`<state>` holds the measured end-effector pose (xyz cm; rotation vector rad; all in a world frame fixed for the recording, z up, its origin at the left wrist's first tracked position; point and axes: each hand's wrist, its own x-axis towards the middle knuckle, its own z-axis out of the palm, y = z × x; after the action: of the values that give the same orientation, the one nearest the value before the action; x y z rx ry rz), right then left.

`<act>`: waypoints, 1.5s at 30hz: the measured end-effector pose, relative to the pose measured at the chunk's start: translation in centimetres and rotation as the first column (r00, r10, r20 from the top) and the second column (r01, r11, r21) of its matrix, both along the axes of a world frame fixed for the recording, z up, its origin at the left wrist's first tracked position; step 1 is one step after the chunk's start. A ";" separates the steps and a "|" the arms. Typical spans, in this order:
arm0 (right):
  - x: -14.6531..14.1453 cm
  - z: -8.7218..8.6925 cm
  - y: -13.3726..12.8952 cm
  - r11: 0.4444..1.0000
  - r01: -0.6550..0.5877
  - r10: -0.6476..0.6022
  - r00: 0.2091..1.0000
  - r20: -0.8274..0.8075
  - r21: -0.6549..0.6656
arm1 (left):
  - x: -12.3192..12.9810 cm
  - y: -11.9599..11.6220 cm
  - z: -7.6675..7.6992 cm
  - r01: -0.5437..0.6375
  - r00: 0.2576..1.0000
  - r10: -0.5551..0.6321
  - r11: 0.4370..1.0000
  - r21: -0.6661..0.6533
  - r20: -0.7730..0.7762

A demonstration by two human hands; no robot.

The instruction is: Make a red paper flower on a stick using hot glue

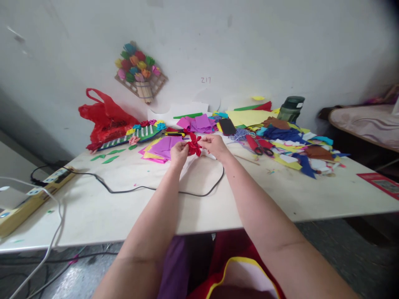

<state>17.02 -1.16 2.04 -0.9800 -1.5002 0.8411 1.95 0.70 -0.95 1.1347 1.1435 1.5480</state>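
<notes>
A red flower with several petals [195, 146], seemingly of paper or cloth, is held up over the middle of the table. My left hand [179, 153] pinches its left side. With thumb and fingers closed, my right hand [215, 146] grips a petal on the right side. Just left of the flower lies a stack of purple, yellow and pink sheets [163, 147]. Behind my hands are more purple sheets [199, 123] and a yellow cutter [175, 133].
Red-handled scissors [260, 146], a phone [227, 126], coloured scraps [299, 151] and a green bottle [291, 109] lie to the right. At left are a red bag [107, 114], small flowers on a board [143, 132] and a power strip [46, 187]. A black cable [131, 190] crosses the table [124, 220].
</notes>
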 end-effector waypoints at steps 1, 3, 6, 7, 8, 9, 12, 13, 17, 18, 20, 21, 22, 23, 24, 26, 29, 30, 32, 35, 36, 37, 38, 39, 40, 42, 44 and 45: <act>-0.2 -0.1 0.1 0.999 0.048 -0.050 0.996 0.076 0.025 | 0.0 -0.1 0.0 -0.001 1.000 0.001 1.000 0.003 -0.011; -0.5 -0.3 0.0 0.990 0.115 -0.131 0.964 0.230 0.079 | 0.0 -0.3 0.1 -0.011 0.999 0.011 1.000 -0.001 -0.036; -0.9 0.0 -0.7 0.974 0.163 -0.219 0.852 0.476 0.156 | 0.1 -0.4 0.3 -0.024 0.997 0.024 1.000 -0.007 -0.069; -1.0 0.1 -1.0 0.967 0.182 -0.252 0.799 0.547 0.180 | 0.1 -0.5 0.3 -0.031 0.997 0.031 0.999 -0.004 -0.076; -1.2 0.3 -1.3 0.961 0.192 -0.275 0.742 0.611 0.199 | 0.2 -0.5 0.2 -0.043 0.996 0.043 0.999 -0.001 -0.081; -1.4 0.4 -1.6 0.956 0.203 -0.294 0.690 0.662 0.214 | 0.2 -0.5 0.2 -0.054 0.995 0.054 0.999 0.002 -0.084; -1.9 0.7 -2.3 0.944 0.227 -0.327 0.566 0.757 0.237 | 0.3 -0.3 -0.1 -0.081 0.994 0.080 0.997 0.001 -0.080; -2.0 0.6 -2.4 0.943 0.231 -0.330 0.538 0.776 0.240 | 0.4 -0.3 -0.1 -0.082 0.994 0.082 0.997 -0.004 -0.073; -2.4 0.3 -2.4 0.933 0.250 -0.351 0.478 0.805 0.258 | 0.9 -0.6 -0.2 -0.077 0.997 0.076 0.997 -0.006 -0.032; -2.5 0.2 -2.4 0.930 0.257 -0.357 0.473 0.806 0.261 | 1.1 -0.7 -0.1 -0.075 0.997 0.075 0.997 -0.007 -0.024; -2.5 0.0 -2.3 0.926 0.275 -0.364 0.467 0.806 0.259 | 1.4 -1.1 0.1 -0.069 0.997 0.069 0.998 -0.010 -0.016; -2.5 0.0 -2.2 0.924 0.285 -0.366 0.465 0.806 0.255 | 1.6 -1.3 0.2 -0.067 0.998 0.067 0.998 -0.012 -0.013; -2.6 -0.1 -2.2 0.922 0.297 -0.367 0.464 0.806 0.249 | 1.7 -1.5 0.3 -0.062 0.998 0.062 0.998 -0.014 -0.008; -2.6 -0.1 -2.2 0.920 0.307 -0.368 0.463 0.806 0.244 | 1.8 -1.6 0.4 -0.059 0.998 0.059 0.998 -0.019 -0.001; -2.5 -0.1 -2.2 0.919 0.314 -0.369 0.463 0.806 0.240 | 1.9 -1.8 0.5 -0.056 0.998 0.056 0.998 -0.023 0.008; -2.5 0.0 -2.2 0.917 0.322 -0.369 0.470 0.801 0.234 | 2.1 -1.9 0.6 -0.052 0.998 0.053 0.998 -0.036 0.033; -2.4 0.1 -2.0 0.924 0.327 -0.352 0.511 0.784 0.201 | 2.0 -1.9 0.6 -0.040 0.997 0.043 0.998 -0.049 0.063; -2.3 0.1 -1.9 0.927 0.327 -0.340 0.536 0.773 0.182 | 2.0 -1.9 0.6 -0.037 0.997 0.041 0.998 -0.052 0.070; -2.1 0.1 -1.5 0.937 0.321 -0.313 0.598 0.738 0.138 | 1.8 -1.9 0.6 -0.039 0.996 0.044 0.998 -0.058 0.082; -1.8 -0.2 -0.8 0.954 0.290 -0.267 0.713 0.648 0.075 | 1.7 -1.8 0.6 -0.050 0.993 0.057 0.996 -0.070 0.105; -1.6 -0.3 -0.5 0.960 0.273 -0.248 0.749 0.615 0.056 | 1.7 -1.7 0.6 -0.050 0.992 0.058 0.996 -0.072 0.111; -1.6 -0.4 -0.4 0.966 0.256 -0.230 0.775 0.588 0.041 | 1.7 -1.7 0.6 -0.049 0.992 0.058 0.996 -0.075 0.116; -1.5 -0.4 -0.3 0.969 0.247 -0.220 0.788 0.575 0.032 | 1.7 -1.6 0.5 -0.048 0.991 0.057 0.996 -0.078 0.119; -1.4 -0.5 -0.3 0.968 0.249 -0.221 0.785 0.579 0.033 | 1.7 -1.6 0.5 -0.046 0.991 0.055 0.996 -0.080 0.122; -1.4 -0.4 -0.4 0.964 0.262 -0.236 0.765 0.599 0.045 | 1.7 -1.5 0.4 -0.046 0.991 0.056 0.996 -0.081 0.124; -1.5 -0.2 -0.7 0.950 0.298 -0.280 0.690 0.667 0.090 | 1.7 -1.3 0.3 -0.053 0.990 0.064 0.995 -0.085 0.129; -1.6 0.0 -1.2 0.943 0.307 -0.302 0.615 0.728 0.132 | 1.6 -1.1 0.2 -0.061 0.989 0.071 0.995 -0.084 0.131; -1.7 0.1 -1.4 0.943 0.300 -0.302 0.589 0.750 0.144 | 1.6 -1.0 0.1 -0.062 0.989 0.072 0.995 -0.081 0.131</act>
<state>15.28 -2.53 2.14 -1.6725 -1.9438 0.1313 3.58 -0.30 -0.86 0.9359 1.1511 1.5922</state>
